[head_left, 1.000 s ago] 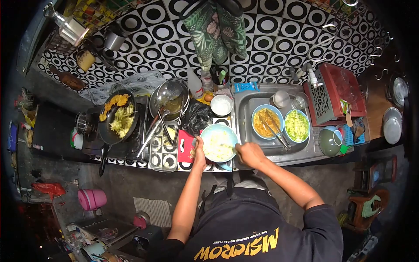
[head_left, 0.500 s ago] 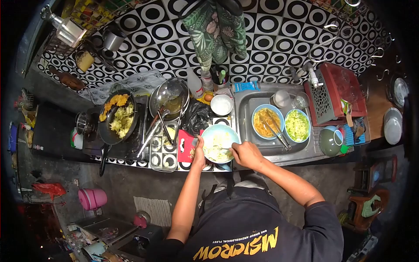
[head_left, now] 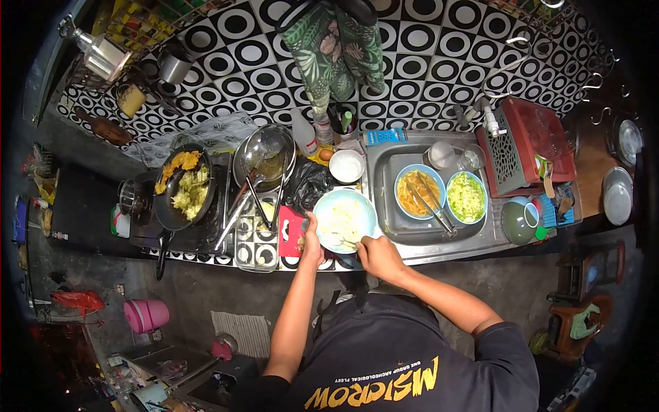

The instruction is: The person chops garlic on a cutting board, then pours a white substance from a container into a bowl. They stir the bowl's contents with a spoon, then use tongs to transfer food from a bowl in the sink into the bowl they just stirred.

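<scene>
My left hand (head_left: pixel 312 244) grips the left rim of a light blue bowl (head_left: pixel 371 218) at the counter's front edge. Pale, chopped food with green bits (head_left: pixel 341 214) lies inside it. At the bowl's lower right, my right hand (head_left: pixel 376 257) is closed on a utensil, probably a spoon, whose head (head_left: pixel 349 242) dips into the food. Just left of the bowl lies a red packet (head_left: pixel 291 232). Behind it are a black plastic bag (head_left: pixel 310 180) and a small white bowl (head_left: pixel 347 166).
A black pan (head_left: pixel 184 192) with yellow food sits on the stove at left, beside a metal pan with a glass lid (head_left: pixel 264 156). Blue bowls of orange strips (head_left: pixel 416 199) with tongs and green shreds (head_left: pixel 467 197) stand at the sink (head_left: pixel 386 172). A red rack (head_left: pixel 525 144) is right.
My right hand has moved slightly left and down along the bowl, and the utensil's head with it. The bowl sits slightly further left and up in view.
</scene>
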The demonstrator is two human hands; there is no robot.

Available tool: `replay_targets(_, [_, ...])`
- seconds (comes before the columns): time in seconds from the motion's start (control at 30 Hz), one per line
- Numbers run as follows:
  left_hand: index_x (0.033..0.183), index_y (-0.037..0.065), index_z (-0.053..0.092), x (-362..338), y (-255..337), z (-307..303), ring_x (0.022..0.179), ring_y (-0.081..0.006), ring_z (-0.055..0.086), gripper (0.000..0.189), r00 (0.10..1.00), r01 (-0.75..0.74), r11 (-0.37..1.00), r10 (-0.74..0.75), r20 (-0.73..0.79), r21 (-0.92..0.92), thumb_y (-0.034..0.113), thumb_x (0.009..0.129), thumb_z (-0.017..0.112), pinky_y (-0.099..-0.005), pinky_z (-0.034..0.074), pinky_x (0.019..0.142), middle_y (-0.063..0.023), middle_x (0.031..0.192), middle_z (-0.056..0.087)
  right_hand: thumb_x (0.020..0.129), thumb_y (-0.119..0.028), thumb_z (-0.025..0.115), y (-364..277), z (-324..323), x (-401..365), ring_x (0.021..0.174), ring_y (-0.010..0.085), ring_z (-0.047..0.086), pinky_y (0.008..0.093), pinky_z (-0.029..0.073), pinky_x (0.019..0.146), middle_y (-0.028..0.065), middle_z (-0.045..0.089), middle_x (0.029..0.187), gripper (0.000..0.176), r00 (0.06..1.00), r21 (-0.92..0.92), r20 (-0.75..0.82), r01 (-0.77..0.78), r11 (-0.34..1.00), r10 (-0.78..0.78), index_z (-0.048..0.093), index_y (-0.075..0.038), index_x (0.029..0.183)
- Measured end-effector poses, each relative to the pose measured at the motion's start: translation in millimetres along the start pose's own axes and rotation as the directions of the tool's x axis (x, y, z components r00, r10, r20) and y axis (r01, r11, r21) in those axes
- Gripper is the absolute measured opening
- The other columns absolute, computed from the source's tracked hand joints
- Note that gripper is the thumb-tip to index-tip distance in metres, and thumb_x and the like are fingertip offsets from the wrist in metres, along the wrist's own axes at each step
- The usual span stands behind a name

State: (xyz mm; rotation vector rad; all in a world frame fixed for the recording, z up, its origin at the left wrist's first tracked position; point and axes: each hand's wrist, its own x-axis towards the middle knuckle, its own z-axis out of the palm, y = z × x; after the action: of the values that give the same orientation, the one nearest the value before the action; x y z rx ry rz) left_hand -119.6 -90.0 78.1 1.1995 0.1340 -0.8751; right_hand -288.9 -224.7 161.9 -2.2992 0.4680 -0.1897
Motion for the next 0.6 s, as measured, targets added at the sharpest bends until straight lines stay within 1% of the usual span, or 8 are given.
replay_targets(0.07, [0.170,0.004,0.024,1.2,-3.6,-0.6,0.154,-0.0274,0.042,0.097,1.000,0.009,1.000,-0.009,-0.015,-0.005,0.074,0.106,0.044,-0.0455,0.040,0.124,-0.0146,0.169,0.039,0.103,-0.022,0.064,7.6,5.2,10.4,0.066,0.0516,0.068,0.0597,0.055,0.063,0.0297,0.065,0.067,0.027,1.000,-0.140,-0.005,-0.031,0.990,0.030,0.069,0.001,0.089])
replay_targets(0.17, [0.169,0.002,0.025,-2.4,1.2,2.8,0.153,-0.0280,0.044,0.095,1.000,0.001,1.000,-0.001,-0.027,-0.008,0.070,0.107,0.047,-0.0463,0.039,0.124,-0.0155,0.168,0.042,0.104,-0.019,0.058,-0.8,-7.4,21.1,0.065,0.0504,0.070,0.0598,0.057,0.064,0.0290,0.068,0.067,0.024,1.000,-0.209,-0.014,0.020,0.978,-0.024,0.064,0.001,0.092])
replay_targets(0.27, [0.168,0.002,0.026,13.0,-14.1,-10.0,0.153,-0.0281,0.044,0.094,1.000,-0.009,1.000,0.009,-0.004,0.006,0.070,0.107,0.047,-0.0464,0.040,0.124,-0.0152,0.167,0.042,0.104,-0.024,0.063,-0.8,-0.3,32.1,0.065,0.0498,0.069,0.0599,0.054,0.061,0.0273,0.066,0.065,0.024,0.993,-0.223,0.007,0.113,0.968,-0.115,0.067,-0.002,0.095])
replay_targets(0.4, [0.168,0.003,0.026,-13.0,7.9,3.5,0.153,-0.0283,0.044,0.094,0.999,0.027,1.000,-0.027,0.037,0.001,0.071,0.107,0.046,-0.0463,0.040,0.124,-0.0152,0.167,0.043,0.096,-0.013,0.062,12.7,-5.4,53.3,0.072,0.0461,0.073,0.0573,0.056,0.063,0.0259,0.070,0.073,0.011,0.998,-0.343,-0.013,0.059,0.937,-0.067,0.067,-0.004,0.101])
replay_targets(0.43, [0.169,0.003,0.025,-12.8,8.3,2.8,0.153,-0.0284,0.044,0.094,0.999,0.017,1.000,-0.017,0.037,0.008,0.071,0.107,0.046,-0.0464,0.039,0.124,-0.0153,0.167,0.043,0.090,-0.005,0.060,7.1,-19.4,53.8,0.075,0.0428,0.076,0.0552,0.058,0.065,0.0246,0.073,0.079,0.017,0.995,-0.381,0.065,0.090,0.920,-0.070,0.067,-0.002,0.106])
replay_targets(0.53, [0.170,0.004,0.023,-12.2,8.0,-3.6,0.154,-0.0283,0.043,0.095,0.999,0.024,0.998,-0.026,0.033,0.052,0.072,0.107,0.045,-0.0466,0.039,0.125,-0.0157,0.168,0.041,0.091,-0.004,0.058,10.2,-47.5,54.0,0.076,0.0417,0.076,0.0547,0.058,0.065,0.0242,0.073,0.079,0.018,0.985,-0.377,0.040,0.171,0.910,-0.169,0.067,-0.002,0.106])
replay_targets(0.57, [0.170,0.004,0.022,-11.5,7.4,-6.0,0.155,-0.0282,0.042,0.096,0.998,0.031,0.999,-0.033,0.052,0.044,0.072,0.107,0.044,-0.0466,0.038,0.125,-0.0159,0.168,0.040,0.091,-0.004,0.058,16.8,-48.1,56.4,0.076,0.0414,0.076,0.0543,0.058,0.065,0.0238,0.074,0.079,0.018,0.989,-0.378,-0.003,0.136,0.916,-0.148,0.068,-0.004,0.106])
replay_targets(0.6, [0.171,0.004,0.021,-11.7,6.5,-8.8,0.155,-0.0282,0.041,0.096,0.997,0.040,0.999,-0.043,0.071,0.037,0.072,0.107,0.044,-0.0465,0.038,0.125,-0.0160,0.169,0.039,0.091,-0.005,0.058,23.6,-44.3,57.6,0.076,0.0418,0.076,0.0544,0.058,0.065,0.0236,0.073,0.079,0.018,0.990,-0.383,0.042,0.143,0.913,-0.138,0.068,-0.005,0.106])
